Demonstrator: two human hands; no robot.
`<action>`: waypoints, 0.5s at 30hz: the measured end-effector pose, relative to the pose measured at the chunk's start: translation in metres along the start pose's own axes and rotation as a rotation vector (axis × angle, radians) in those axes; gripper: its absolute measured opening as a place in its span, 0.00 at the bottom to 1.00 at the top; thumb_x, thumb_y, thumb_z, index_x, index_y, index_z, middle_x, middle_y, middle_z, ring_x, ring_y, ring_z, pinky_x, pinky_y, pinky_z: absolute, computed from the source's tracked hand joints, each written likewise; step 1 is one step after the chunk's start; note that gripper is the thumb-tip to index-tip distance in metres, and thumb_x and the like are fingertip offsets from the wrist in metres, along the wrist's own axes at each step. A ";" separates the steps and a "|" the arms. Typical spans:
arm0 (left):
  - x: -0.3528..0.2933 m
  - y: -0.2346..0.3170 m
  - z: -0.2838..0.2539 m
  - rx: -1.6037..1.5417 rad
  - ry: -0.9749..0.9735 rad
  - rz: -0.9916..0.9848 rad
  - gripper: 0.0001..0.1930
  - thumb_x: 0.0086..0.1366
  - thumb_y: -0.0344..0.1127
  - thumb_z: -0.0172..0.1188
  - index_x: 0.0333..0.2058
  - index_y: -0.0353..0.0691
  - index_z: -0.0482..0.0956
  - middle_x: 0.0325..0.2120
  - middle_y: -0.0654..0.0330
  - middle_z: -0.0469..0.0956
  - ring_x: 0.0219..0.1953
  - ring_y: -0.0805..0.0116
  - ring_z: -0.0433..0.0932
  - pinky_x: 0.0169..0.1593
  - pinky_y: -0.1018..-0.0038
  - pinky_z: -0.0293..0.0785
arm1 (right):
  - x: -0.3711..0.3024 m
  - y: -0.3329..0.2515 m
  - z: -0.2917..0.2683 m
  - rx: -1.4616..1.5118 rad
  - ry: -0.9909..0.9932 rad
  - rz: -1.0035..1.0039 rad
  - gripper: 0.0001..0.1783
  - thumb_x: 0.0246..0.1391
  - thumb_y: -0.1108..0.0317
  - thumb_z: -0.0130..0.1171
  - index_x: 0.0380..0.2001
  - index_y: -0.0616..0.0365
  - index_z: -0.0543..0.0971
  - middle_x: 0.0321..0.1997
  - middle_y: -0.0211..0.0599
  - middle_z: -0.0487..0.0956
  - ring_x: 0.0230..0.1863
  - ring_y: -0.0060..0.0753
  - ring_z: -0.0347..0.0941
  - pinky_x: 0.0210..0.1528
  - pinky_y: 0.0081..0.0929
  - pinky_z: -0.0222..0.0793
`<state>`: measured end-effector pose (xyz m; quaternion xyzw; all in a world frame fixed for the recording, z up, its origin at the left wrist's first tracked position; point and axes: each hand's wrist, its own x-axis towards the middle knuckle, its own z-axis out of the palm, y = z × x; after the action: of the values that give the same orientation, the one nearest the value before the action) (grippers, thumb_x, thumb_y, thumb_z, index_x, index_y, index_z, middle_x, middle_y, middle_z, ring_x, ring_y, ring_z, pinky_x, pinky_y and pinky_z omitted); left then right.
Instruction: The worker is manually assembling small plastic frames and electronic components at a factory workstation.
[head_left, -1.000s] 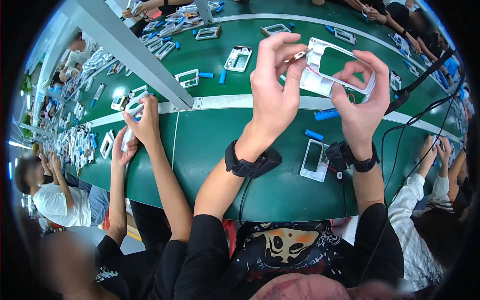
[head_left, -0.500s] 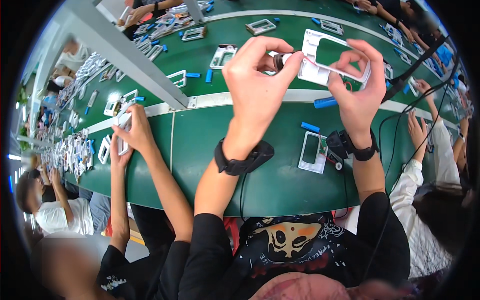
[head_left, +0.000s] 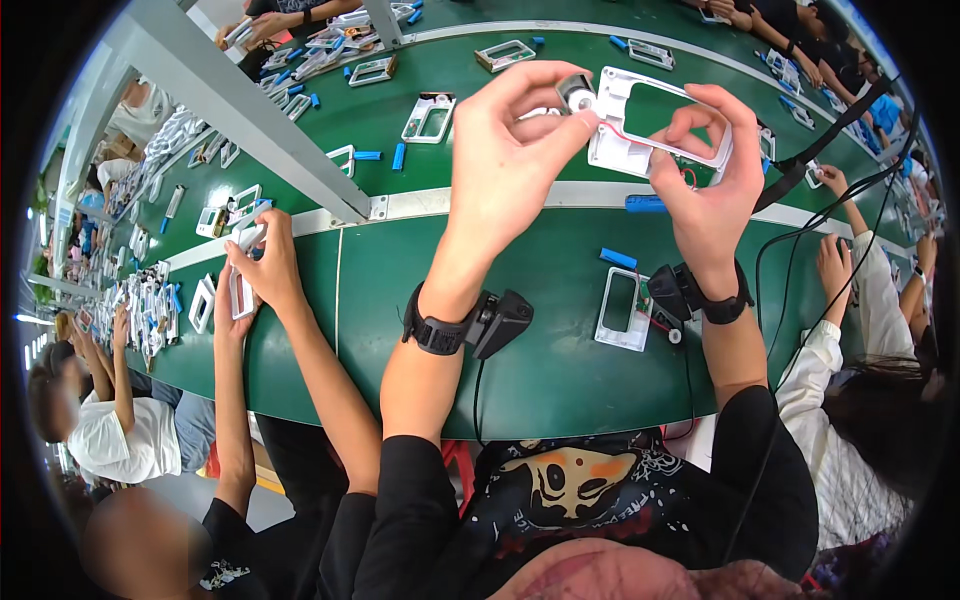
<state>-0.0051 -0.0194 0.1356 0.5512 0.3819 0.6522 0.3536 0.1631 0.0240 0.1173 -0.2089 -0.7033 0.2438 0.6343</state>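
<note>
My left hand (head_left: pixel 510 160) pinches a small motor-like cylinder (head_left: pixel 579 97) between thumb and fingers; its white round end faces me. From it a thin red wire runs to a white plastic housing frame (head_left: pixel 612 152) with a large rectangular opening. My right hand (head_left: pixel 708 175) grips that frame by its right side, fingers curled through and around it. Both hands are raised above the green table, the cylinder close to the frame's left edge. Just below the frame shows a blue cylindrical cell (head_left: pixel 646 203); whether it hangs or lies there I cannot tell.
Another white housing (head_left: pixel 612 335) lies on the green table (head_left: pixel 540 370) between my forearms, a blue cell (head_left: pixel 618 258) above it. A metal post (head_left: pixel 250 110) slants down at left to a pale rail (head_left: pixel 420 203). Co-workers sit on both sides; black cables hang at right.
My left wrist has turned, bringing the cylinder's white end and the red wire into view. The frame in my right hand has moved slightly left and down.
</note>
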 end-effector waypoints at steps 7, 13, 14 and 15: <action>0.000 -0.012 0.005 0.021 0.007 0.028 0.16 0.63 0.22 0.54 0.51 0.33 0.71 0.36 0.54 0.81 0.37 0.75 0.79 0.36 0.80 0.74 | 0.004 -0.003 0.003 0.167 -0.044 0.041 0.30 0.38 0.85 0.61 0.50 0.62 0.70 0.34 0.34 0.72 0.39 0.23 0.72 0.44 0.22 0.73; -0.002 -0.014 0.008 0.146 0.051 0.242 0.16 0.61 0.23 0.53 0.49 0.34 0.71 0.28 0.62 0.75 0.30 0.79 0.74 0.33 0.79 0.72 | 0.000 -0.006 0.008 0.017 0.039 0.157 0.29 0.46 0.84 0.62 0.54 0.62 0.69 0.37 0.32 0.71 0.40 0.22 0.69 0.44 0.20 0.68; 0.000 -0.016 0.012 0.051 0.032 0.248 0.16 0.61 0.23 0.54 0.49 0.33 0.71 0.28 0.61 0.75 0.30 0.79 0.74 0.33 0.79 0.72 | 0.000 0.000 0.001 0.043 0.073 0.186 0.28 0.48 0.84 0.62 0.54 0.63 0.69 0.36 0.31 0.70 0.40 0.20 0.67 0.45 0.19 0.67; 0.000 -0.018 0.014 -0.037 0.012 0.259 0.17 0.60 0.24 0.54 0.49 0.33 0.70 0.28 0.61 0.76 0.30 0.78 0.73 0.32 0.79 0.71 | -0.002 0.012 -0.006 0.118 0.057 0.189 0.26 0.50 0.84 0.61 0.53 0.63 0.69 0.35 0.30 0.69 0.39 0.20 0.65 0.46 0.19 0.66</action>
<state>0.0094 -0.0096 0.1214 0.5853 0.2976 0.7026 0.2743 0.1693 0.0331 0.1086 -0.2437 -0.6464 0.3374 0.6394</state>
